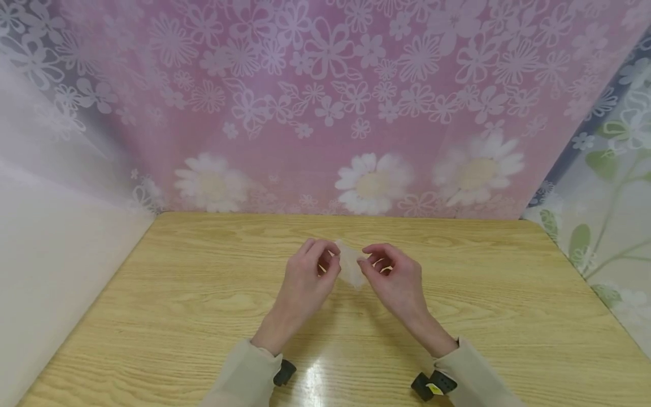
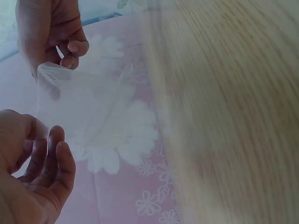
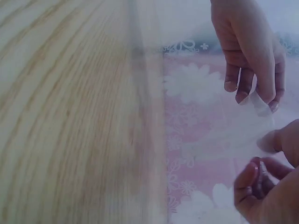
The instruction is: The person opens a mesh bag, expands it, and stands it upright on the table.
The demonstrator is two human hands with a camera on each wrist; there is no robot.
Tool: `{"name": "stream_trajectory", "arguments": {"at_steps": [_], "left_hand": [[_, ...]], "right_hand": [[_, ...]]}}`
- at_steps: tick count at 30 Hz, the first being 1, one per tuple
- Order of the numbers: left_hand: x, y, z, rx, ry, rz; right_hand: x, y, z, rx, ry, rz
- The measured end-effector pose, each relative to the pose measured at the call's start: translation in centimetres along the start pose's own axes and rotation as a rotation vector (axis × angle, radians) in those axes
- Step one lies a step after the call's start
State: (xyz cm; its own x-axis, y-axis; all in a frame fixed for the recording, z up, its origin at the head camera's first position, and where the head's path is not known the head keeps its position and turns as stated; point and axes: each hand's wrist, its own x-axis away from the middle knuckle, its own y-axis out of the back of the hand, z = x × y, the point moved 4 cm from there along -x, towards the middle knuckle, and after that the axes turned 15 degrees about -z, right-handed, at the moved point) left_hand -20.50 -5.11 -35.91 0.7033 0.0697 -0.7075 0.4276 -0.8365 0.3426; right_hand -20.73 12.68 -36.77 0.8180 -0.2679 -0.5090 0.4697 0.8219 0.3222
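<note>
Between both hands, above the table, hangs a small sheer white mesh pouch [image 1: 350,265], thin enough to see through. My left hand [image 1: 311,270] pinches its left edge between thumb and fingertips, the other fingers loosely bent. My right hand [image 1: 396,277] pinches the opposite edge near the top. In the left wrist view the pouch [image 2: 88,105] is spread flat between the left hand [image 2: 35,172] below and the right hand [image 2: 53,35] above. In the right wrist view the pouch [image 3: 229,133] is faint against the pink cloth. Whether it is open at the top I cannot tell.
Below the hands lies a wood-grain table [image 1: 178,316]. A pink flowered cloth [image 1: 305,113] hangs behind its far edge, with pale cloth [image 1: 61,226] at the left and leaf-patterned cloth [image 1: 605,215] at the right. Dark straps [image 1: 285,373] circle the sleeved wrists.
</note>
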Motion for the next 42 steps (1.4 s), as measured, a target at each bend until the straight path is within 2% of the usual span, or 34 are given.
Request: {"name": "stream_trajectory", "arguments": {"at_steps": [7, 10, 14, 16, 19, 21, 24, 26, 29, 33, 36, 38, 42], "left_hand": [[0.0, 0.2, 0.1, 0.039, 0.076, -0.065], [0.0, 0.0, 0.3, 0.055, 0.123, -0.064], [0.2, -0.2, 0.6, 0.032, 0.19, -0.016], [0.3, -0.2, 0.6, -0.015, 0.188, 0.024], [0.4, -0.3, 0.4, -0.088, 0.129, 0.071], [0.5, -0.3, 0.1, -0.11, 0.06, 0.082], [0.5, -0.3, 0.0, -0.114, -0.012, 0.08], [0.5, -0.3, 0.1, -0.097, -0.021, 0.068], [0.4, -0.2, 0.5, -0.048, 0.034, 0.041], [0.3, 0.1, 1.1, 0.044, 0.126, -0.033], [0.2, 0.2, 1.4, 0.091, 0.169, -0.078], [0.3, 0.3, 1.4, 0.104, 0.191, -0.084], [0.5, 0.2, 1.3, 0.112, 0.213, -0.03]], "right_hand": [[0.3, -0.5, -0.3, 0.014, -0.282, 0.212], [0.6, -0.6, -0.4, 0.0, -0.342, 0.275], [0.6, -0.7, -0.4, -0.032, -0.313, 0.263], [0.6, -0.6, -0.5, -0.026, -0.269, 0.24], [0.5, -0.5, -0.5, 0.027, -0.161, 0.199], [0.5, -0.4, -0.5, 0.06, -0.089, 0.175], [0.5, -0.3, -0.3, 0.078, -0.006, 0.138], [0.5, -0.2, -0.2, 0.077, 0.017, 0.122], [0.4, -0.3, -0.2, 0.089, 0.03, 0.116], [0.4, -0.3, -0.2, 0.116, 0.004, 0.141], [0.3, -0.4, -0.3, 0.134, -0.008, 0.151], [0.4, -0.3, -0.3, 0.131, -0.008, 0.142], [0.3, -0.1, -0.3, 0.088, -0.007, 0.095]]}}
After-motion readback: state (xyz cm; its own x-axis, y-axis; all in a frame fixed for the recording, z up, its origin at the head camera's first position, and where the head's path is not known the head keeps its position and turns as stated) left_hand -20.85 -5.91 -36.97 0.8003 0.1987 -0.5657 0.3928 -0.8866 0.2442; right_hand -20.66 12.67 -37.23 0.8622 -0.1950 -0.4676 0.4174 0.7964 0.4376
